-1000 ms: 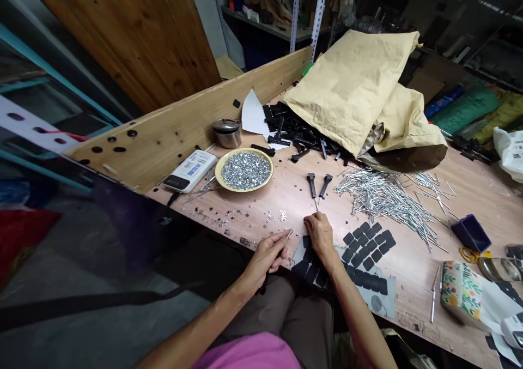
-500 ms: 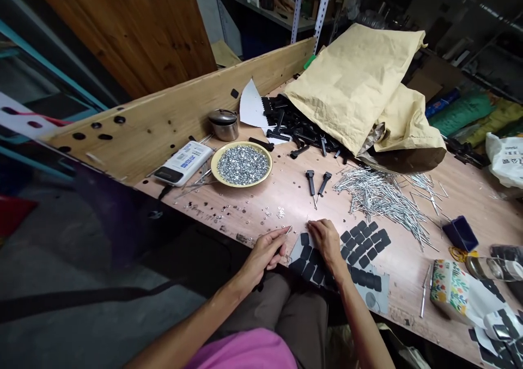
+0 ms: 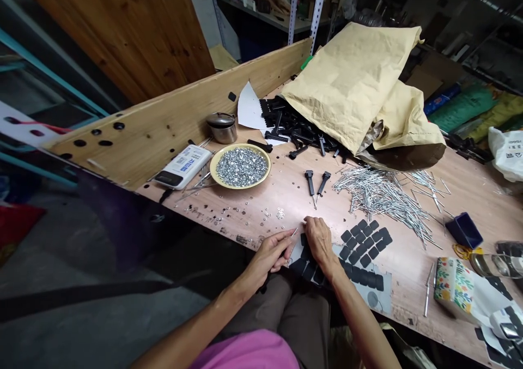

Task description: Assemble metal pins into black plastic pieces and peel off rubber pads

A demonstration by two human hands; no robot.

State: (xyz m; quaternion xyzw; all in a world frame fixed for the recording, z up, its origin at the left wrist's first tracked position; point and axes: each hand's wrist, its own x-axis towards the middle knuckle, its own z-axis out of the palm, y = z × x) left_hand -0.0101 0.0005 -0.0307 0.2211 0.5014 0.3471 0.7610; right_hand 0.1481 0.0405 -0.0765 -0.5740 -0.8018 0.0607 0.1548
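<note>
My left hand [image 3: 272, 253] is closed on a thin metal pin [image 3: 295, 231], whose tip sticks out past the thumb and forefinger. Close beside that tip, the fingers of my right hand [image 3: 320, 239] are pinched together; whatever they hold is hidden or too small to make out. Below my right wrist lies a grey sheet [image 3: 383, 299] bearing black rounded pads [image 3: 359, 275]. More black pads [image 3: 365, 242] lie in rows to the right. Small metal nuts [image 3: 280, 213] are scattered beyond my left hand. Two black-handled pieces with metal shafts [image 3: 310, 183] rest farther back.
A yellow bowl [image 3: 216, 180] full of small metal parts stands left, beside a white power bank [image 3: 186, 166] and a lidded metal pot [image 3: 223, 129]. Loose metal pins [image 3: 376, 194] are heaped right, below a large paper bag [image 3: 351, 85]. A dark blue box [image 3: 464, 231] sits at right.
My right hand has shifted slightly left and turned more palm-down, closer to the pin. My left hand has moved a little right with the pin.
</note>
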